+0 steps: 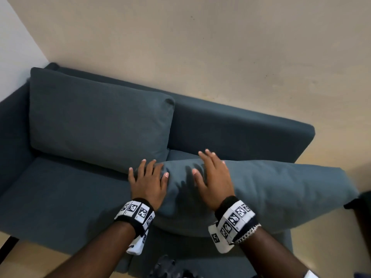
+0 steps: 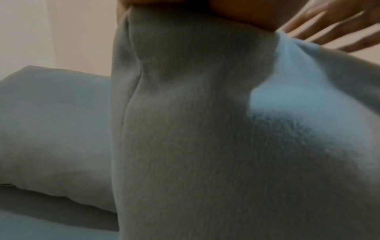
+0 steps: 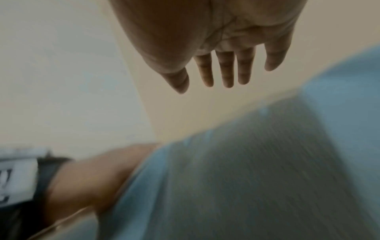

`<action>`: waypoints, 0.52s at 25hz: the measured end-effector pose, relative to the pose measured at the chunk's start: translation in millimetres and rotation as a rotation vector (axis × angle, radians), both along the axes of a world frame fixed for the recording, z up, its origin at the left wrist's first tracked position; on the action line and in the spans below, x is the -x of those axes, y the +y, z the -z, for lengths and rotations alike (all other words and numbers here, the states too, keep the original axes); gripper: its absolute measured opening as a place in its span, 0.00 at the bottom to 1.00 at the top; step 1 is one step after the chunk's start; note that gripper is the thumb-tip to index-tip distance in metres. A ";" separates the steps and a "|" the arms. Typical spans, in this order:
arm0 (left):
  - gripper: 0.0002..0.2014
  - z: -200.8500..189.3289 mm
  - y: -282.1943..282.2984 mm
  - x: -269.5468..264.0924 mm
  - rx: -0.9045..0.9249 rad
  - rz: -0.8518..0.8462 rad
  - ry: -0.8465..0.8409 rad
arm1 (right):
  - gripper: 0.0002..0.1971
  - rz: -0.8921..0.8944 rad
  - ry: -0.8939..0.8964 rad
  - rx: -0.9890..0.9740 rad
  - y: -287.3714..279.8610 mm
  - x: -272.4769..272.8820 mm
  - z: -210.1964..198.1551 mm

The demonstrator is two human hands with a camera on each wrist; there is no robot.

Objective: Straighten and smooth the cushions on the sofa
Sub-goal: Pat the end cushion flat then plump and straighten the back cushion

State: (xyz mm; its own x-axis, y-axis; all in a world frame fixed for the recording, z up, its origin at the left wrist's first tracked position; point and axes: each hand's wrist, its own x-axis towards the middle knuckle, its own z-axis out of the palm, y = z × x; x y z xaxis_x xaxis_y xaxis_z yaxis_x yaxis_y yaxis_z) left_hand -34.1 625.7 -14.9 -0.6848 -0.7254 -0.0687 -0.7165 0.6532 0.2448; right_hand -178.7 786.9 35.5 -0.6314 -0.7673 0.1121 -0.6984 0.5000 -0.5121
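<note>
A dark blue loose cushion (image 1: 271,193) lies across the right half of the sofa seat (image 1: 60,197), and its right end sticks out past the sofa's side. My left hand (image 1: 148,175) rests on its left end with fingers spread; in the left wrist view the palm (image 2: 236,13) presses on the cushion's edge (image 2: 195,129). My right hand (image 1: 212,173) hovers just above the cushion with straight fingers and casts a shadow on it. Seen from the right wrist, that hand (image 3: 226,48) is clear of the fabric (image 3: 246,178). A second cushion (image 1: 96,121) leans upright against the backrest (image 1: 241,129) at the left.
The sofa stands against a beige wall, with its left armrest (image 1: 12,137) near a white wall corner. Pale floor shows to the right and in front. A dark object (image 1: 162,265) lies at the bottom edge and another (image 1: 361,207) at the right edge.
</note>
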 end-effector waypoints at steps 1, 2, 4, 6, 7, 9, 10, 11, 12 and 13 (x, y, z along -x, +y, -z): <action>0.33 -0.6 0.9 2.5 0.002 -0.011 0.011 | 0.29 0.077 0.009 0.246 4.9 -0.2 -17.3; 0.34 -1.8 3.6 4.9 0.005 -0.011 0.016 | 0.29 0.139 0.050 0.413 12.7 0.8 -24.4; 0.36 -5.5 12.8 15.6 0.026 0.013 0.016 | 0.32 0.197 0.212 0.218 30.4 6.0 -10.9; 0.37 -7.9 22.7 26.8 0.023 0.090 -0.028 | 0.38 0.028 0.098 -0.464 41.8 8.7 27.2; 0.37 -8.0 31.4 30.7 0.033 0.154 -0.062 | 0.39 -0.046 -0.017 -0.701 45.9 15.1 33.9; 0.37 -10.1 45.0 39.5 0.071 0.238 -0.096 | 0.37 -0.120 -0.076 -0.715 43.3 34.3 12.3; 0.37 -10.9 51.2 42.4 0.070 0.234 -0.101 | 0.36 -0.122 -0.061 -0.526 43.6 43.0 -10.8; 0.37 -11.2 55.1 46.2 0.071 0.225 -0.099 | 0.33 -0.079 -0.026 -0.297 45.0 48.8 -38.8; 0.37 -10.7 60.7 50.8 0.077 0.225 -0.103 | 0.31 -0.006 0.033 -0.019 53.0 53.5 -58.4; 0.37 -11.8 65.0 55.1 0.079 0.224 -0.104 | 0.29 0.089 0.071 0.227 63.6 58.0 -67.3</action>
State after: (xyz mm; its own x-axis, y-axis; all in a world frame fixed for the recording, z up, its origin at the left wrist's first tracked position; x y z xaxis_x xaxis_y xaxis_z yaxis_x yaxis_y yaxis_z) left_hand -89.2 690.7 -3.2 -0.8214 -0.5622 -0.0964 -0.5703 0.8128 0.1191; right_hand -236.6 850.5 102.8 -0.6801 -0.6586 0.3220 -0.6949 0.4389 -0.5696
